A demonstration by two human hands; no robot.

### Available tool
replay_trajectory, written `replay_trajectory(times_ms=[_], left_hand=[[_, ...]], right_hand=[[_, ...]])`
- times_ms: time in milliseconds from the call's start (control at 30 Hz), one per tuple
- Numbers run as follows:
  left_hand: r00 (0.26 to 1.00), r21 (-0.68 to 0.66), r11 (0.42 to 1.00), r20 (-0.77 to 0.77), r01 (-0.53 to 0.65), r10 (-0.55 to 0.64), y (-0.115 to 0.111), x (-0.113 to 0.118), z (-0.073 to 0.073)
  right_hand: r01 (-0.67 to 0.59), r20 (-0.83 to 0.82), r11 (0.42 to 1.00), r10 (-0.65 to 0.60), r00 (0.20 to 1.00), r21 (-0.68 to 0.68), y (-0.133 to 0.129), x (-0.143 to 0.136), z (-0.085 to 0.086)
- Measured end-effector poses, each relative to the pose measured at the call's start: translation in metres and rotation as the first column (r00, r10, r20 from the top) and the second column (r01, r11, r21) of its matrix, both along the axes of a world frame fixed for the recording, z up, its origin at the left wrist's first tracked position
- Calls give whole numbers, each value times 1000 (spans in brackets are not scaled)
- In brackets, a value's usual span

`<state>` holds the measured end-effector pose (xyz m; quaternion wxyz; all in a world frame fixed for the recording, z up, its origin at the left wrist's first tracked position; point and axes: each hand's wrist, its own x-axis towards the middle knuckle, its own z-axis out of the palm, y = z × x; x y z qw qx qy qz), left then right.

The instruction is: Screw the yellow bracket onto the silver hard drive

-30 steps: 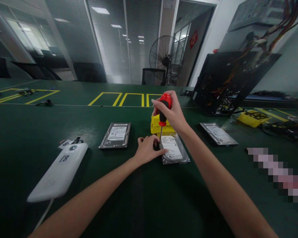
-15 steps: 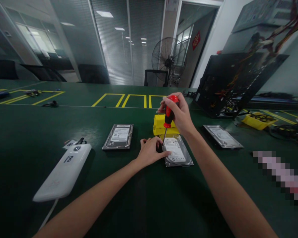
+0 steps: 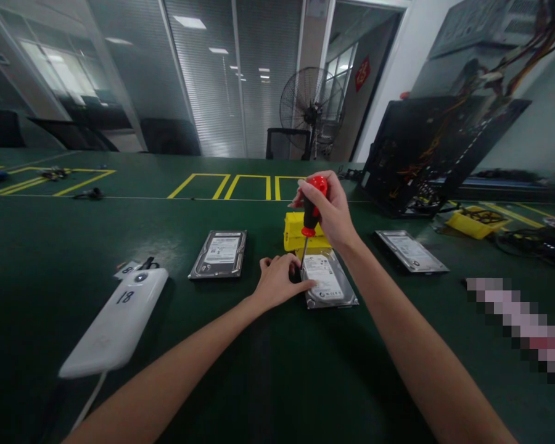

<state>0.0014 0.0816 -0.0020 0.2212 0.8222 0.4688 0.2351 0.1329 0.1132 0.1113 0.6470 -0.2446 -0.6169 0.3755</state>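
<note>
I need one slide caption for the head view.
Left hand on a hard drive, right hand holding a red-and-black screwdriver, tip near the drive's edge.

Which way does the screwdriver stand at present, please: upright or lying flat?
The screwdriver is nearly upright, leaning slightly: the right hand grips its handle on top, and its shaft points down at the middle hard drive.

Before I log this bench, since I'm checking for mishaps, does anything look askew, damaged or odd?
Nothing looks spilled or broken around the screwdriver and the hard drive at its tip. The black computer case on the right appears tilted, though lens distortion may explain that. At the right edge, a pixelated strip hides whatever lies there.
</note>
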Motion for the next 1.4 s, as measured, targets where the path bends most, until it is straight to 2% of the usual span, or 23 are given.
replay_trajectory(times_ms=[133,333,533,667,767,900,1133,1267,1400], left_hand=[[1000,13,1000,-9,-1,1,0,0,0],[1000,3,1000,-3,10,-10,-2,0,1],[1000,2,1000,-16,12,-12,-3,0,3],[1000,12,1000,-19,13,-13,-3,0,2],[1000,16,1000,-15,9,-9,-3,0,1],[1000,20,1000,-8,15,-14,-2,0,0],[1000,10,1000,-21,9,-9,-1,0,0],[1000,13,1000,-22,18,-18,-1,0,1],[1000,15,1000,-27,8,-8,-1,1,0]], right_hand=[[5,7,1000,-5,1000,23,-2,-1,1],[-86,60,996,85,995,15,-1,0,2],[33,26,998,-32,999,-47,-1,3,2],[48,42,997,-46,998,-60,-2,3,4],[19,58,998,-15,998,-61,-2,3,5],[-88,94,993,95,991,-83,0,6,6],[-1,131,997,12,991,-81,-5,7,9],[-43,138,997,51,989,-60,-5,7,8],[-124,118,987,136,984,-107,0,8,7]])
